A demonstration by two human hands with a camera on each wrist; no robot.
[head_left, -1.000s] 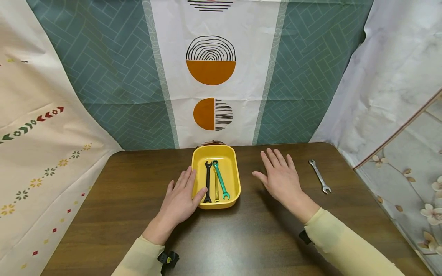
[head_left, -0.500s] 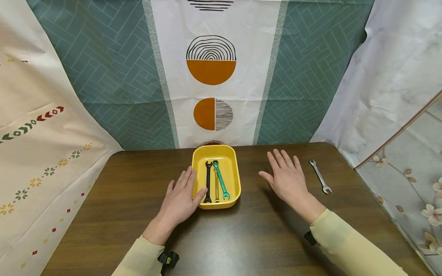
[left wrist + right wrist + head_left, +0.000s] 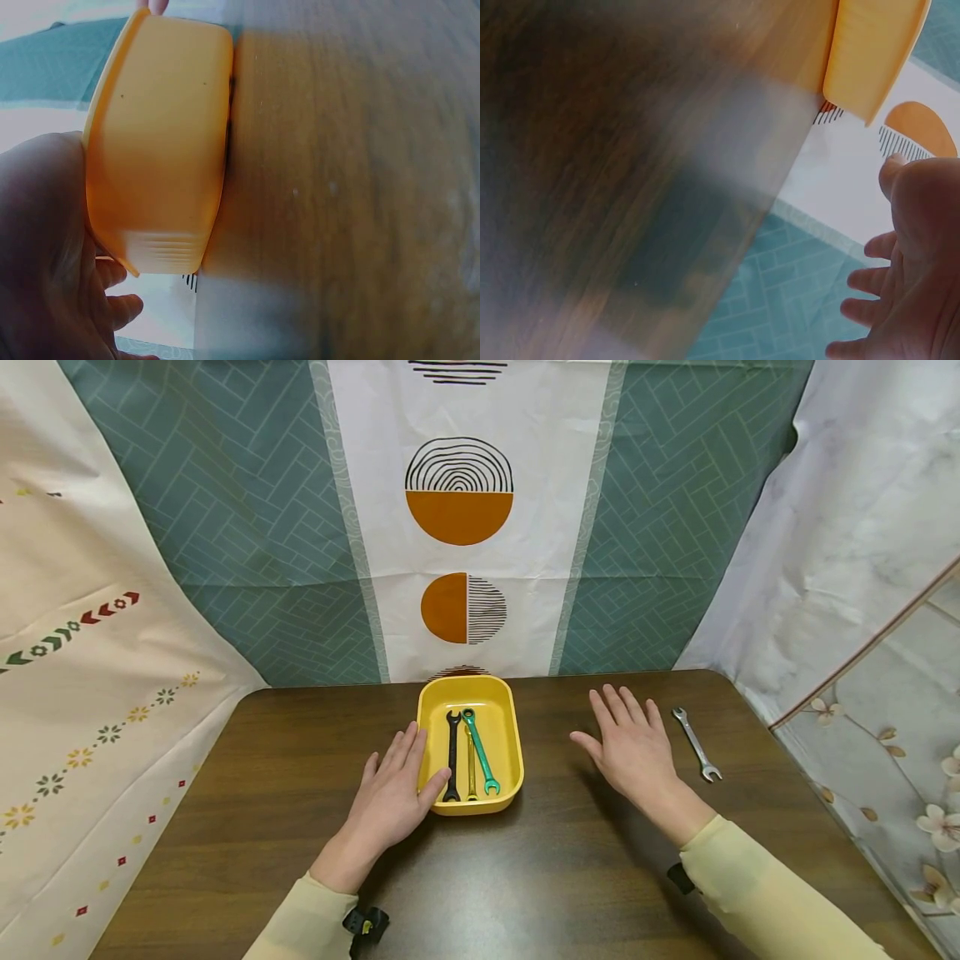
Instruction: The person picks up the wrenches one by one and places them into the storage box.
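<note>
My left hand (image 3: 388, 799) lies with extended fingers along the left side of a yellow tray (image 3: 517, 739), its thumb reaching over the rim. In the left wrist view, that palm is right against the rim of the tray (image 3: 157, 142). Inside the tray are a black wrench (image 3: 452, 756), a gold-coloured wrench (image 3: 471, 768) and a green wrench (image 3: 482, 753), the green one partly over the gold one. My right hand (image 3: 633, 747) hovers over the table with spread, relaxed fingers and holds nothing. To its right, a silver wrench (image 3: 696, 745) lies on the wood.
The dark wooden table (image 3: 480, 893) has its back edge just behind the tray. A patterned curtain (image 3: 480, 527) hangs there, with cloth walls at left and right. The right wrist view shows the tray (image 3: 870, 52) at upper right, away from the right hand.
My right hand has moved to the right, away from the tray and closer to the silver wrench. The left hand, the tray and the wrenches have stayed in place.
</note>
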